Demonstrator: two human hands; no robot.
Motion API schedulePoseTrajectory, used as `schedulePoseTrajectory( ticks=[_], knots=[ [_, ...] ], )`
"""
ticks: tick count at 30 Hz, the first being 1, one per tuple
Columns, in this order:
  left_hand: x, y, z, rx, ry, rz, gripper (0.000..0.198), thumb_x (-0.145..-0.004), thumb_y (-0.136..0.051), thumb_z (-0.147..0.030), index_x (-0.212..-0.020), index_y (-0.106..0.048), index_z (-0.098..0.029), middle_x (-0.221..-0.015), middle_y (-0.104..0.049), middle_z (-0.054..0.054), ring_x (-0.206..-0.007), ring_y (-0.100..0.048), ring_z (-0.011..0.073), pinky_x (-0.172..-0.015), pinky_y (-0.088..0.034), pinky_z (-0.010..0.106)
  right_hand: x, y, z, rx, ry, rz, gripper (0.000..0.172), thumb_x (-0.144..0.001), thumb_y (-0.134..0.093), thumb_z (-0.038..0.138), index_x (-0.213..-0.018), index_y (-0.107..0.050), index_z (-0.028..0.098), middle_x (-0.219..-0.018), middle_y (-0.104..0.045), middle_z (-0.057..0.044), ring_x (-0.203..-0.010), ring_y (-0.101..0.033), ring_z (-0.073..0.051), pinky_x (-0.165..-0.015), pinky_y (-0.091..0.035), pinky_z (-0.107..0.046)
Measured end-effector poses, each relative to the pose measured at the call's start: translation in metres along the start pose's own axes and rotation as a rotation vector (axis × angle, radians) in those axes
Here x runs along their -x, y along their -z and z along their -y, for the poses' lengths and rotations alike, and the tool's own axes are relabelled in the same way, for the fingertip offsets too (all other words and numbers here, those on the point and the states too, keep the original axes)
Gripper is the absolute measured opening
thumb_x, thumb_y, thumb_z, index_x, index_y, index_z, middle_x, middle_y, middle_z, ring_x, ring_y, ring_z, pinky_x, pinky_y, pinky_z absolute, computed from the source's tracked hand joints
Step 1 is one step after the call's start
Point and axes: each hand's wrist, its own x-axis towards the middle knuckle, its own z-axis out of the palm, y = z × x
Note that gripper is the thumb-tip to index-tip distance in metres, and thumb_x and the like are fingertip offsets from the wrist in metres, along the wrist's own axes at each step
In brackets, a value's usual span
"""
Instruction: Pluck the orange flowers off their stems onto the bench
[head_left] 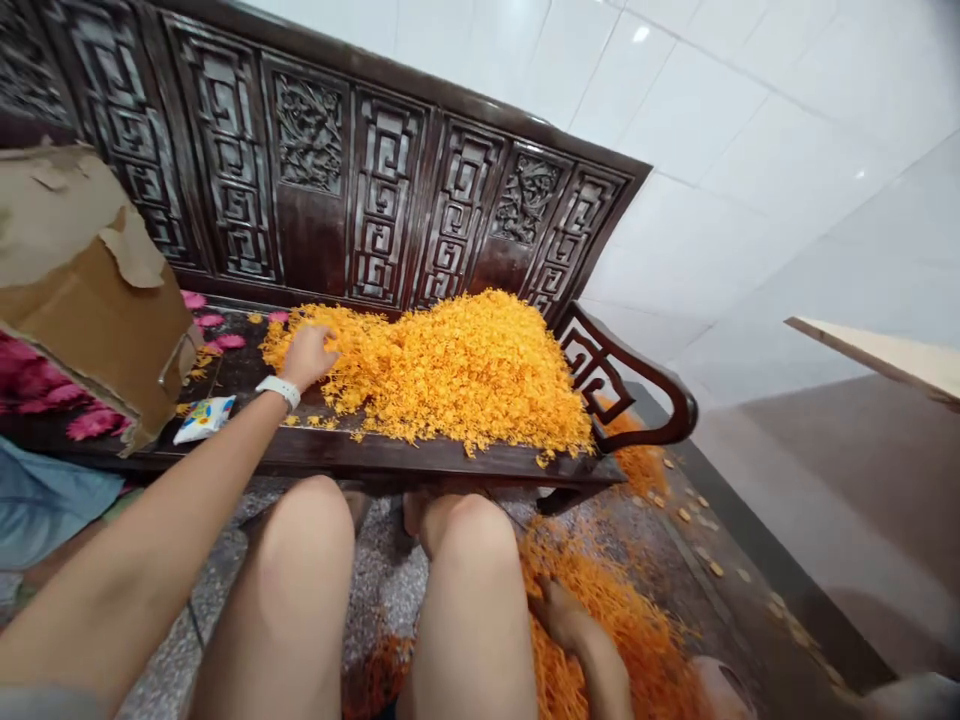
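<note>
A fluffy heap of shredded orange petals [457, 370] sits on the dark, glossy carved wooden bench [420, 462], right of a torn cardboard box [90, 310] whose contents are hidden. The left hand [307, 355], white band [279, 390] at the wrist, rests on the heap's left edge, fingers curled into the petals; pinching or not, can't tell. The right hand [562, 615] lies low in a stringy orange pile [637, 640] on the floor [375, 590], fingers buried.

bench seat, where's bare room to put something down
Bare wood lies between the cardboard box and the orange heap, around the small packet, though the left hand reaches over it. A thin strip runs along the seat front. From the heap to the armrest it is crowded.
</note>
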Motion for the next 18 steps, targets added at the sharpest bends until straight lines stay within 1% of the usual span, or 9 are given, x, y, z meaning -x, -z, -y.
schedulePoseTrajectory(
  ticks=[1,3,5,6,7,9,12,15,18],
  knots=[
    [0.007,0.001,0.007,-0.039,-0.003,0.019,0.025,-0.079,-0.084,-0.027,-0.099,-0.075,-0.014,-0.092,-0.073,0.009,-0.093,-0.065,0.0264,-0.099,-0.052,0.041,-0.015,0.005,0.022,0.002,0.039,-0.008,0.045,-0.088,-0.056,0.042,-0.122,-0.074,0.019,-0.142,-0.067,-0.022,-0.135,-0.067,-0.038,-0.116,-0.050,-0.047],
    [0.019,-0.003,0.014,-0.145,-0.018,0.091,0.031,-0.086,-0.078,-0.040,-0.101,-0.076,-0.013,-0.102,-0.075,0.017,-0.104,-0.067,0.0341,-0.102,-0.051,0.045,-0.046,0.015,0.072,0.002,0.127,-0.160,0.065,-0.095,-0.052,0.048,-0.153,-0.057,0.019,-0.173,-0.037,-0.022,-0.161,-0.037,-0.040,-0.129,-0.035,-0.051],
    [0.027,-0.011,0.015,-0.288,-0.029,0.189,0.043,-0.095,-0.065,-0.049,-0.113,-0.077,-0.012,-0.119,-0.074,0.023,-0.119,-0.064,0.0405,-0.106,-0.049,0.049,-0.077,0.021,0.125,-0.001,0.214,-0.365,0.079,-0.101,-0.045,0.054,-0.169,-0.035,0.015,-0.182,-0.007,-0.022,-0.168,-0.013,-0.045,-0.132,-0.024,-0.060],
    [0.029,-0.016,0.014,-0.346,-0.031,0.232,0.045,-0.099,-0.058,-0.049,-0.118,-0.076,-0.012,-0.126,-0.072,0.023,-0.125,-0.062,0.0420,-0.108,-0.047,0.050,-0.091,0.023,0.150,-0.011,0.273,-0.424,0.083,-0.102,-0.044,0.057,-0.172,-0.027,0.015,-0.182,0.001,-0.022,-0.169,-0.005,-0.046,-0.132,-0.018,-0.064],
    [0.030,-0.020,0.012,-0.382,-0.031,0.262,0.046,-0.102,-0.052,-0.047,-0.120,-0.076,-0.013,-0.130,-0.071,0.023,-0.128,-0.060,0.0424,-0.108,-0.046,0.051,-0.105,0.023,0.172,-0.033,0.319,-0.432,0.089,-0.102,-0.045,0.061,-0.174,-0.020,0.015,-0.182,0.008,-0.022,-0.168,0.001,-0.048,-0.131,-0.015,-0.067],
    [0.027,-0.027,0.009,-0.377,-0.022,0.275,0.044,-0.105,-0.044,-0.041,-0.116,-0.077,-0.015,-0.129,-0.073,0.020,-0.128,-0.060,0.0419,-0.107,-0.045,0.051,-0.132,0.021,0.209,-0.100,0.352,-0.360,0.101,-0.100,-0.049,0.070,-0.176,-0.009,0.019,-0.180,0.016,-0.024,-0.167,0.004,-0.052,-0.129,-0.012,-0.071],
    [0.013,-0.032,0.010,-0.272,0.022,0.180,0.040,-0.106,-0.045,-0.040,-0.109,-0.077,-0.016,-0.111,-0.077,0.017,-0.117,-0.064,0.0400,-0.101,-0.045,0.049,-0.165,0.017,0.249,-0.179,0.312,-0.281,0.113,-0.094,-0.051,0.082,-0.176,-0.001,0.024,-0.177,0.020,-0.031,-0.163,0.002,-0.060,-0.125,-0.008,-0.076],
    [-0.013,-0.028,0.018,-0.149,0.065,0.026,0.033,-0.107,-0.049,-0.039,-0.104,-0.073,-0.017,-0.093,-0.074,0.011,-0.096,-0.066,0.0302,-0.089,-0.045,0.041,-0.193,0.020,0.282,-0.214,0.269,-0.252,0.118,-0.089,-0.050,0.089,-0.176,0.002,0.028,-0.177,0.014,-0.034,-0.162,0.003,-0.063,-0.121,-0.006,-0.079],
    [-0.048,-0.011,0.021,0.057,0.078,-0.208,0.023,-0.105,-0.056,-0.031,-0.089,-0.066,-0.018,-0.081,-0.066,0.005,-0.076,-0.057,0.0194,-0.074,-0.040,0.034,-0.219,0.027,0.314,-0.210,0.224,-0.241,0.117,-0.089,-0.049,0.091,-0.175,0.004,0.031,-0.177,0.005,-0.035,-0.162,0.000,-0.062,-0.120,-0.008,-0.079]
  ],
)
